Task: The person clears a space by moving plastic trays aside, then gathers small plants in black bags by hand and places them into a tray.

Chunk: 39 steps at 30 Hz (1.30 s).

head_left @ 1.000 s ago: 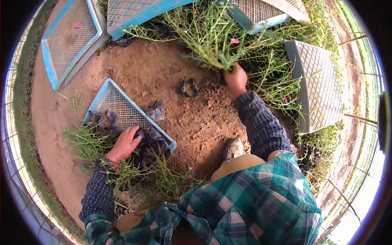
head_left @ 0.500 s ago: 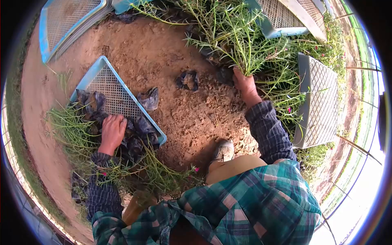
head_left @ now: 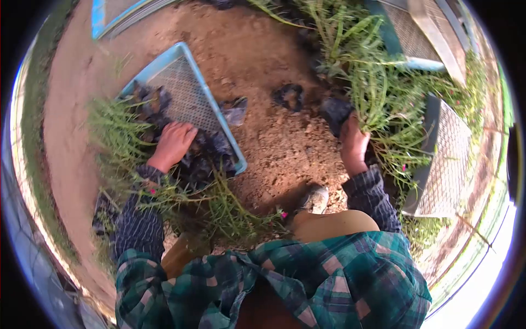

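Observation:
My right hand (head_left: pixel 355 143) is closed around the base of a leafy green plant (head_left: pixel 368 96) in a black nursery bag (head_left: pixel 336 112). The bag tilts just above the soil, its stems pointing away to the upper right. My left hand (head_left: pixel 174 143) lies over the black plant bags (head_left: pixel 211 152) in a blue mesh tray (head_left: pixel 211 101), fingers bent down among them; their tips are hidden. Trailing plants with thin leaves (head_left: pixel 118 126) spill from these bags over the tray's left and near sides.
A loose black bag (head_left: pixel 234 111) lies beside the tray, and another (head_left: pixel 289 97) sits on the bare soil (head_left: pixel 274 142). More plants crowd the right side, near a tilted mesh tray (head_left: pixel 446 159). Other trays (head_left: pixel 413 33) stand at the top. My shoe (head_left: pixel 315 198) is below.
The view has shifted, so everything sits farther right. My right hand has drawn the bagged plant nearer my body, its black bag now showing. My left hand stays on the tray's bags.

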Motion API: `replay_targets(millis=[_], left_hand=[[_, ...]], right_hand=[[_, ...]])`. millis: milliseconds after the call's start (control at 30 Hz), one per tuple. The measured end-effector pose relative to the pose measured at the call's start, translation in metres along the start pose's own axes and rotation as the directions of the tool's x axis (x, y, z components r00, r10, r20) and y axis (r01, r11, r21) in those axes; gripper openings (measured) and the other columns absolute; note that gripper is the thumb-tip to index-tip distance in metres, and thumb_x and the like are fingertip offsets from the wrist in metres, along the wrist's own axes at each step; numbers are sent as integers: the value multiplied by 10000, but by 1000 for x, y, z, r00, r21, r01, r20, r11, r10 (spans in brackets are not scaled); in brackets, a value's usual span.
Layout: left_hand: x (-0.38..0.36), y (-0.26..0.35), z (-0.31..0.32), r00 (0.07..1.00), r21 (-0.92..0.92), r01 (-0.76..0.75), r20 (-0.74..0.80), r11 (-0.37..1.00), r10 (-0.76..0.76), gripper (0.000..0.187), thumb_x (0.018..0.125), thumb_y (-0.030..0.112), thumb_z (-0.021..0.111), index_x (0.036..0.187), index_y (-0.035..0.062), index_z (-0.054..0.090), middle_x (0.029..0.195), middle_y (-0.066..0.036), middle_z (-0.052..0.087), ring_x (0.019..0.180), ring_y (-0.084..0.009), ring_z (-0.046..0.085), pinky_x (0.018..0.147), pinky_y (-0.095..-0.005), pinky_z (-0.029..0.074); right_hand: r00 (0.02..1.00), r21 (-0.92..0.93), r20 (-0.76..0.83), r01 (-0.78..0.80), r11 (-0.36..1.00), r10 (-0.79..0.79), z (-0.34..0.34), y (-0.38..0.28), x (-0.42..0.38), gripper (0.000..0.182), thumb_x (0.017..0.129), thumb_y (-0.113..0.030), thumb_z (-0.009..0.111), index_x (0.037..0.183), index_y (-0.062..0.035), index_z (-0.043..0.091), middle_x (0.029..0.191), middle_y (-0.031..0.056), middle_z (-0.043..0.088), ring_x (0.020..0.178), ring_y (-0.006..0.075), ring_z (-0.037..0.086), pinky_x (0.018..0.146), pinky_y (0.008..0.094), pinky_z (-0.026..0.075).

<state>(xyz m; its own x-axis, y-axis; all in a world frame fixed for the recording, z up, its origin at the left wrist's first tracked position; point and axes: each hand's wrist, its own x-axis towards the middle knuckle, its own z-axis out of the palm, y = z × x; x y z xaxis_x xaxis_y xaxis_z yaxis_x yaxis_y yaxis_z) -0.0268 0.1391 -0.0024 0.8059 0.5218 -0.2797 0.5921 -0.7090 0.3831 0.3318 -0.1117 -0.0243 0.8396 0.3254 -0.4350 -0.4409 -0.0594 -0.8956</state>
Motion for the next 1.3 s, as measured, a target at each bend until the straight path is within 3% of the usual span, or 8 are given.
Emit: replay_targets(millis=[267,400,567,633,700,800,1033,1300], left_hand=[[16,-31,-18,921,-752,367,212,547,-327,530,990,457,314,1113,2,554,1100,-132,598,1066,-234,556,952,-369,420],[22,-37,-50,907,-963,222,146,156,-395,609,972,536,288,1137,8,543,1138,-125,575,1038,-230,568,960,-366,423],[46,-50,-59,972,-660,-25,-192,751,-137,572,981,491,323,1201,4,525,1167,-113,565,1070,-235,551,971,-372,417],[57,-46,-33,980,-916,45,-38,400,-197,484,982,401,411,1249,8,506,1189,-97,567,1068,-231,559,955,-353,423],[59,-30,-13,999,-756,32,24,654,-21,421,967,325,470,1262,27,510,1249,-134,549,1139,-250,524,985,-370,391],[50,-13,2,993,-227,-116,-14,967,116,397,923,277,539,1230,24,533,1250,-164,542,1161,-302,507,1004,-400,375],[25,13,-8,999,-72,-4,46,997,8,523,795,330,665,1241,94,527,1192,-145,538,1128,-360,459,961,-456,378],[30,27,-9,995,43,-2,98,999,-2,635,750,318,699,1282,59,468,1213,-112,528,1183,-338,382,995,-455,323]], right_hand=[[764,-146,644,170,975,-37,126,-60,-67,297,969,-219,488,685,-134,466,539,-82,355,447,19,281,409,216,180],[453,178,864,129,975,-218,207,-43,-90,121,937,-100,547,1000,-29,622,847,18,626,736,105,594,599,214,470],[241,-75,953,776,626,-186,242,34,-121,227,705,-64,630,897,17,541,789,210,563,748,336,597,664,425,514],[-114,152,987,895,419,-115,228,73,-122,201,741,-62,583,882,56,502,795,224,526,777,330,598,655,437,503],[-240,193,970,858,475,39,199,44,-123,236,793,-66,558,1014,9,523,864,200,558,813,312,601,678,457,495],[-218,285,950,899,333,-224,164,18,-105,202,826,-68,545,1018,-5,547,838,169,580,782,291,611,694,435,502],[863,-657,436,499,565,-254,25,38,27,200,819,-154,637,939,-11,565,810,128,606,712,262,598,650,361,516],[709,-810,490,585,35,-507,65,5,97,438,732,-283,733,1010,14,570,1007,187,583,1003,346,497,876,456,408]])
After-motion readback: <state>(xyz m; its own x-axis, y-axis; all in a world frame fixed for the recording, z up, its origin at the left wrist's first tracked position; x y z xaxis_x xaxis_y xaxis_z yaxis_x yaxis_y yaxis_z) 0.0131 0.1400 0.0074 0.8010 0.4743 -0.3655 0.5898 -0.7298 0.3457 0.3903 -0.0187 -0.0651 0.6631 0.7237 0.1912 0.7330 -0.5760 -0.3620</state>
